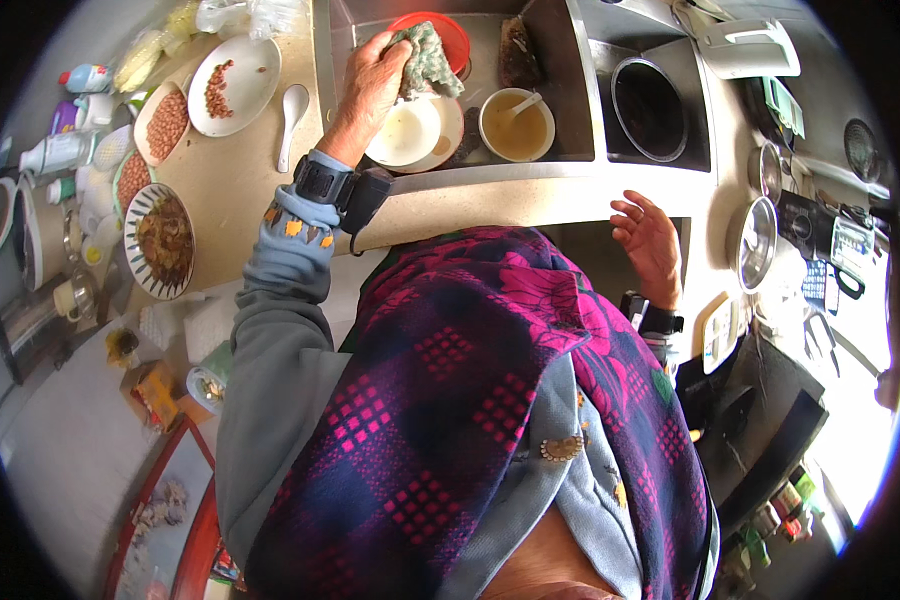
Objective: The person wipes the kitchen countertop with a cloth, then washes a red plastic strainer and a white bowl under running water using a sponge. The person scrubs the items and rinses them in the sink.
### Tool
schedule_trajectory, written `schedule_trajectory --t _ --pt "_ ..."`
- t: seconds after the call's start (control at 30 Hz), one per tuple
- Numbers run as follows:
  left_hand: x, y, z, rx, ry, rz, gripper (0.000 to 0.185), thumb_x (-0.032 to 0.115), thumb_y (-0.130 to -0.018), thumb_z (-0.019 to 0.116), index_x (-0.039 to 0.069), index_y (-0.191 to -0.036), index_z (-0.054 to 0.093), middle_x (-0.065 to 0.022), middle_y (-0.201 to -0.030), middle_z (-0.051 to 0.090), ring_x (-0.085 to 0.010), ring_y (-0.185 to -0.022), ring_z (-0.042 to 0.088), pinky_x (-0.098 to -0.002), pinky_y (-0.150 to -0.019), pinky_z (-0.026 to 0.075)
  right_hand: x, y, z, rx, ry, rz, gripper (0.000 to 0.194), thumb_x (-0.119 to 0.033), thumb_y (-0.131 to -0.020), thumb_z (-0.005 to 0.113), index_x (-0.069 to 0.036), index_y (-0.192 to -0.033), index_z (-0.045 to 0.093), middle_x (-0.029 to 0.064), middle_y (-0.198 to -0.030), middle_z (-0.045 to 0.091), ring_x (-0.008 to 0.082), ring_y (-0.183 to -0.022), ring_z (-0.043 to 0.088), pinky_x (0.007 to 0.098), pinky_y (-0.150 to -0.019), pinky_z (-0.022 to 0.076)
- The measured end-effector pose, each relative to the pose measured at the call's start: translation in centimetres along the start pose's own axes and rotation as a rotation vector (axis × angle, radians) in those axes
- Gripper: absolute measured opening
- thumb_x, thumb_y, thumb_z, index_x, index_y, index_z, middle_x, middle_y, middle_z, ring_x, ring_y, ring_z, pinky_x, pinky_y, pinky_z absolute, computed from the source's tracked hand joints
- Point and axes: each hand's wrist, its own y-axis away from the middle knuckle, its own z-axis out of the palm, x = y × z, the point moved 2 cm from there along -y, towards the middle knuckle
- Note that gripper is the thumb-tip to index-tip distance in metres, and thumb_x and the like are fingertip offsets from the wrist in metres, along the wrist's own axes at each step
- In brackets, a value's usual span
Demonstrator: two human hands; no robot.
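My left hand (369, 90) grips a crumpled green-and-white cloth (429, 61) above the left sink basin (487, 64). Behind the cloth is a red plastic basin (454, 34), partly covered by it. Just below the cloth, a white bowl (405, 133) rests on a wider dish (450, 124) in the sink. To their right stands a bowl of cloudy yellowish liquid (516, 139), with a white spoon (525, 105) leaning in it. My right hand (649, 244) is held near the counter's front edge, fingers apart and nothing in it.
On the left counter (270, 210) lie a white spoon (292, 124), a plate with some peanuts (259, 79), bowls of peanuts (166, 124) and a patterned dish of brown food (165, 244). The right sink holds a dark round pot (649, 109). Metal bowls (757, 244) stand farther right.
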Motion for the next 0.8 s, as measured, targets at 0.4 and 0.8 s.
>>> schedule_trajectory --t 0.4,0.8 --pt "-0.5 3.2 -0.7 0.174 -0.286 -0.016 0.032 0.032 -0.088 0.064 0.001 -0.093 0.065 -0.0078 -0.08 0.065 -0.0189 -0.072 0.062 -0.0324 -0.066 0.048 -0.8 -15.0 8.6 -0.088 1.084 -0.025 0.032 -0.018 -0.088 0.06 0.005 -0.111 0.059 0.0102 -0.091 0.064 0.0158 -0.081 0.064 0.0269 -0.059 0.0527" --pt "2.6 7.3 -7.8 0.369 -1.284 0.043 0.035 0.022 -0.078 0.069 0.01 -0.11 0.062 -0.0129 -0.113 0.058 -0.0322 -0.105 0.054 -0.0467 -0.084 0.043 5.2 -29.0 8.8 -0.39 2.414 -0.371 0.032 -0.026 -0.078 0.067 -0.007 -0.104 0.066 0.014 -0.103 0.066 0.0323 -0.104 0.061 0.0464 -0.084 0.0478"
